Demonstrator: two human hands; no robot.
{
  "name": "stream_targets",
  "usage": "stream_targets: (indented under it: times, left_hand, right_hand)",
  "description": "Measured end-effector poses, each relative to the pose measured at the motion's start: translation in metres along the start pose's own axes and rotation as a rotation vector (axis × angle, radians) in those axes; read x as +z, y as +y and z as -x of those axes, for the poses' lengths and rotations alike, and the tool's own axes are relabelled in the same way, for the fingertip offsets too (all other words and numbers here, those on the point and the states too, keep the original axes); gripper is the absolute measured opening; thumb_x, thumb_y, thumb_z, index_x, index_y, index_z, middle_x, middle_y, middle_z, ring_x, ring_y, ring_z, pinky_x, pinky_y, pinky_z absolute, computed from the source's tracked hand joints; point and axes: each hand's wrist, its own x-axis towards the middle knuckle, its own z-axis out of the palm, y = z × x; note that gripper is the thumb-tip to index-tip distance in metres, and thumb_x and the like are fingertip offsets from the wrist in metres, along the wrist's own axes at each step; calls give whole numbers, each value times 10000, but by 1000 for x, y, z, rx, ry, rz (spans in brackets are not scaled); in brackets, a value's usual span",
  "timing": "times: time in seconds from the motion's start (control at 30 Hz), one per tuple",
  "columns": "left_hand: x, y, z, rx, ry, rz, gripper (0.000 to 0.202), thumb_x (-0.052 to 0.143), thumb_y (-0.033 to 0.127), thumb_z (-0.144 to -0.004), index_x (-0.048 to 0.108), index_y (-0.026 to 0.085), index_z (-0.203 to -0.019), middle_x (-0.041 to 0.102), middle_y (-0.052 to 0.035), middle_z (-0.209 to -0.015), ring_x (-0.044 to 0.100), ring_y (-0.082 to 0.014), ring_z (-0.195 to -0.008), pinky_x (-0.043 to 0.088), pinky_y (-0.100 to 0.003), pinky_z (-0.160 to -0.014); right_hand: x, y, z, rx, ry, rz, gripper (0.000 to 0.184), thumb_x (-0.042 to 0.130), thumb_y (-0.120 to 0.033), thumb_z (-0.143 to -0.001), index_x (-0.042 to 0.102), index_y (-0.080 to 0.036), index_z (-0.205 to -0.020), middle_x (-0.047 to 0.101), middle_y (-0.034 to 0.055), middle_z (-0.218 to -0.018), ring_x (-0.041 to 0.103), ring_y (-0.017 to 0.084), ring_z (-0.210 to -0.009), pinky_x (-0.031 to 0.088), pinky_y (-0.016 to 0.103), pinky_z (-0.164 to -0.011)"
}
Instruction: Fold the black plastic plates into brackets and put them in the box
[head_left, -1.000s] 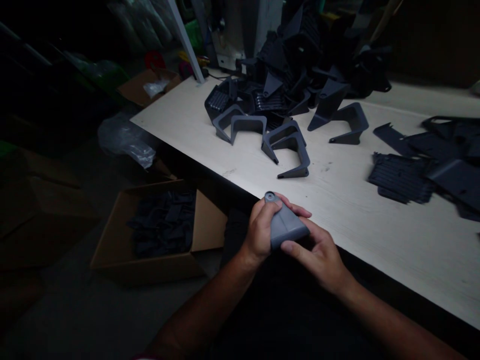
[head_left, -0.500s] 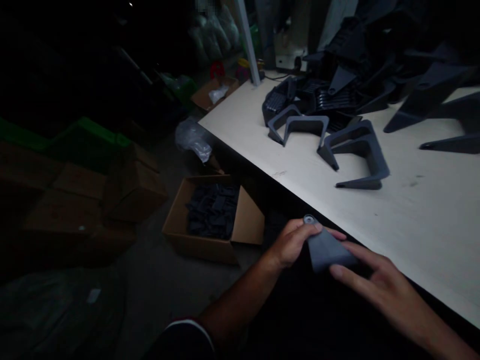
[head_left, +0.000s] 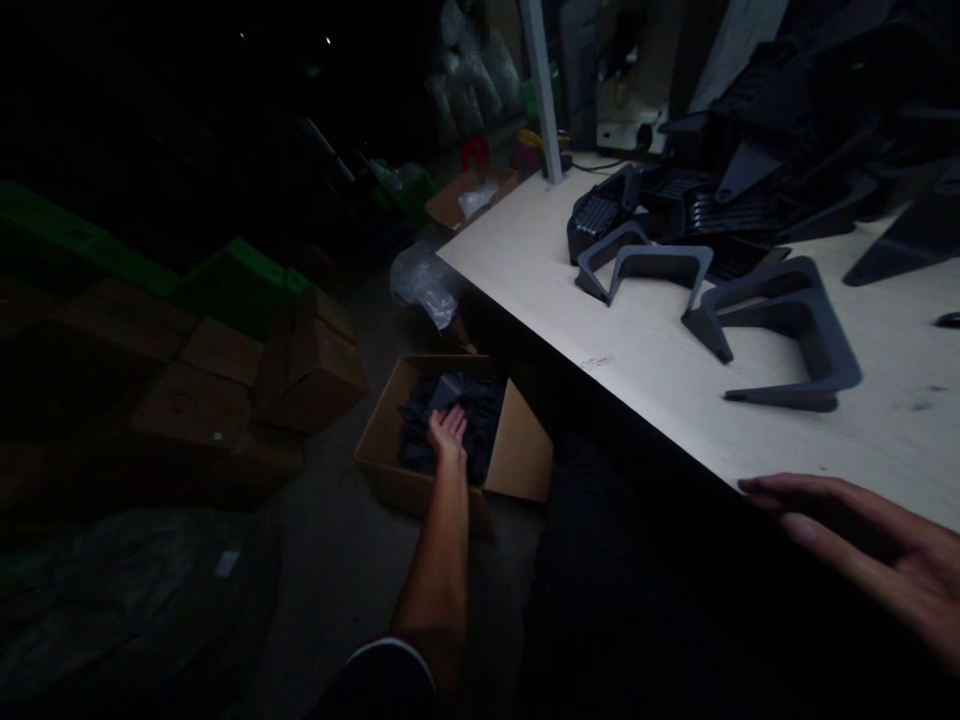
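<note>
Grey moulded bracket point(head_left: 447, 394) is no longer between our two hands. A moment ago we held it up in front of us, near the table edge, with both hands on it. Now a grey wedge of the same look lies on top of the pile in the cardboard box point(head_left: 523, 452), just past our left fingertips, though we cannot be sure it is the same piece. Our hands have also moved well apart: the left arm now reaches down to the box, and the right hand has drifted out to four o'clock. Our view has swung left, bringing more of the floor in.

Sitting on the floor at about six to seven o'clock, the box has its flaps open and is filled with a loose heap of dark parts point(head_left: 481, 425). Another open carton point(head_left: 469, 203) sits at twelve o'clock, with something white and crumpled inside it. Closed cartons point(head_left: 191, 410) are stacked at nine o'clock.

Our left hand point(head_left: 448, 432) is open and released, its palm and fingers resting on the pile with nothing clenched. Our right hand point(head_left: 862, 535) is also open, its fingers loosely extended, holding nothing and hovering near the front edge of the table point(head_left: 570, 300). U-shaped brackets point(head_left: 817, 340) lie on the tabletop at three o'clock, and a dark heap of parts point(head_left: 780, 130) rises behind them at two o'clock.
</note>
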Motion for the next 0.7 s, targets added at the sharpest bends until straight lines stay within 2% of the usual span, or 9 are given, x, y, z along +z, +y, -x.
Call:
stream_targets:
  times: [0.07, 0.1, 0.17, 0.23, 0.33, 0.4, 0.5, 0.6, 0.7]
  left_hand:
    - [-9, -38, -7, -158, 13, -100, 505, 526, 539, -1037, 594, 161, -1365, 665, -142, -1334, 680, -267, -1143, 558, -493, -991]
    - [-13, -60, -5, -229, 5, -154, 477, 581, 522, -1019, 616, 165, -1334, 672, -133, -1307, 680, -270, -1126, 560, -510, -988]
    - [-21, -103, 5, -323, -26, -244, 436, 609, 487, -1015, 630, 165, -1307, 680, -119, -1273, 686, -256, -1089, 576, -491, -960]
    - [-27, -138, 19, -379, -74, -316, 415, 606, 476, -1020, 639, 162, -1290, 694, -110, -1235, 696, -241, -1048, 586, -469, -935]
    - [-34, -168, 38, -419, -152, -401, 391, 604, 470, -1024, 658, 155, -1250, 720, -96, -1163, 711, -226, -992, 588, -454, -919]
    - [-36, -174, 44, -416, -196, -445, 363, 615, 454, -1021, 671, 152, -1215, 733, -83, -1108, 716, -216, -951, 587, -445, -909]
    - [-35, -169, 42, -360, -246, -484, 327, 632, 434, -1013, 683, 149, -1165, 743, -64, -1037, 718, -200, -885, 588, -425, -884]
    - [-29, -152, 33, -266, -280, -494, 318, 654, 448, -983, 703, 146, -1073, 761, -71, -976, 736, -202, -840, 585, -400, -847]
    - [-18, -125, 28, -160, -327, -476, 339, 703, 493, -887, 713, 163, -965, 786, -112, -949, 774, -244, -836, 576, -385, -820]
  right_hand:
    - [-4, 7, -3, 49, -13, 67, 578, 767, -694, -779, 775, -343, -1238, 739, 75, -1323, 732, 425, -1102, 671, 456, -740]
    - [-5, 9, -4, 69, -11, 85, 588, 745, -720, -780, 774, -348, -1234, 735, 75, -1330, 718, 433, -1135, 663, 496, -809]
    - [-7, 9, -6, 95, 24, 81, 572, 729, -751, -766, 793, -358, -1178, 747, 87, -1303, 697, 442, -1179, 603, 571, -964]
    - [-7, 4, -7, 139, 46, 45, 509, 732, -753, -766, 807, -389, -1113, 764, 97, -1255, 700, 418, -1185, 539, 572, -1058]
    - [-5, -6, -9, 194, 84, -57, 449, 752, -753, -746, 817, -404, -1021, 791, 116, -1158, 740, 393, -1099, 570, 538, -998]
    - [-3, -13, -9, 196, 101, -77, 446, 761, -757, -732, 822, -390, -979, 799, 121, -1115, 755, 397, -1047, 605, 532, -935]
    - [0, -20, -8, 157, 120, -60, 475, 776, -763, -710, 829, -346, -931, 808, 117, -1056, 765, 396, -982, 624, 537, -932]
    - [4, -21, -8, 119, 142, -118, 527, 805, -762, -679, 820, -290, -913, 811, 106, -1002, 765, 385, -952, 615, 556, -970]
    - [8, -18, -7, 85, 102, -232, 521, 825, -705, -744, 802, -234, -966, 804, 114, -1020, 763, 345, -957, 605, 510, -982]
